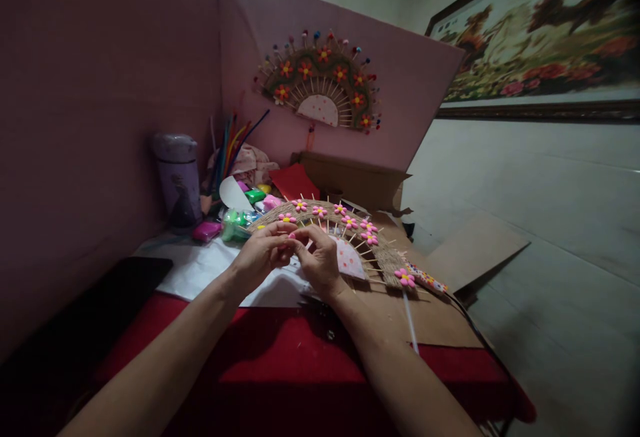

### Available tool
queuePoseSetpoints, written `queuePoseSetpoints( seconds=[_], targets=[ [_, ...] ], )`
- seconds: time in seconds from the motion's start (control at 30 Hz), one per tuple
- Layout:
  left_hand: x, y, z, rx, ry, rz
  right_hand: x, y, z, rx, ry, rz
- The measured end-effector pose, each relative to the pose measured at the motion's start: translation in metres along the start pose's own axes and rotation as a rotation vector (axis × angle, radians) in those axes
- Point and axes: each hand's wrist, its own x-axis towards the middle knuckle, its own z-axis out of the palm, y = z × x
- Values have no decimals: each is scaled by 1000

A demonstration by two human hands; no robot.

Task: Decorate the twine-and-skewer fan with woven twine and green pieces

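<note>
Both hands meet over the table, fingertips pinched close together. Between the thumb and finger of my left hand (pixel 263 251) a small piece of pink clay (pixel 291 236) shows. My right hand (pixel 319 257) is closed beside it, its fingertips against or very near the same piece; I cannot tell whether it grips it too. Just behind my hands lies a half-round fan (pixel 387 257) wound in brown twine, with thin sticks and a dotted white centre (pixel 350 258). Pink flowers (pixel 369 237) with yellow middles sit along its band. Part of the fan is hidden by my hands.
A finished-looking fan (pixel 324 80) hangs on the pink board. Left stand a purple cup (pixel 177 180) and coloured pipe cleaners (pixel 233 147). Clay packets (pixel 206 231) lie on white paper (pixel 175 267). A patterned glue gun (pixel 425 278) with a cord rests right, on cardboard (pixel 430 323).
</note>
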Motion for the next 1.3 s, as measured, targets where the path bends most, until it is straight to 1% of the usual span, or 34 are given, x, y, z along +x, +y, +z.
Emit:
queuePoseSetpoints(
  seconds=[0.13, 0.3, 0.4, 0.47, 0.6, 0.73, 0.8, 0.83, 0.9, 0.93, 1.07, 1.13, 1.23, 1.3],
  targets=[
    [0, 0, 0, -4, -28, -6, 1, 2, 1, 69, -17, 86],
    [1, -2, -2, 0, -35, 15, 0, 1, 1, 97, -33, 91],
    [2, -3, -2, 11, -16, 18, 0, 0, 1, 108, -48, 89],
    [2, -3, -1, 27, -2, 25, 0, -1, 1, 168, -54, 134],
    [3, -3, 1, 63, 16, 44, 2, -2, 4, 422, -79, 326],
    [4, -2, 1, 67, 74, 91, 6, -5, 2, 799, -113, 554],
    [5, -1, 0, 65, 120, 113, 8, -6, -1, 956, -123, 617],
    [5, -1, -1, 68, 139, 122, 9, -6, -2, 993, -123, 634],
    [4, -1, -1, 82, 148, 123, 9, -7, -3, 990, -119, 647],
    [4, -1, -2, 95, 126, 111, 9, -7, -3, 966, -109, 646],
    [3, -3, -4, 167, -24, 63, 8, -7, 0, 895, 17, 603],
    [3, -5, -6, 189, -67, 63, 7, -7, 3, 877, 61, 596],
    [4, -7, -8, 193, -93, 52, 5, -6, 6, 848, 52, 601],
    [4, -7, -8, 174, -88, 28, 4, -6, 6, 832, 36, 575]
  ],
)
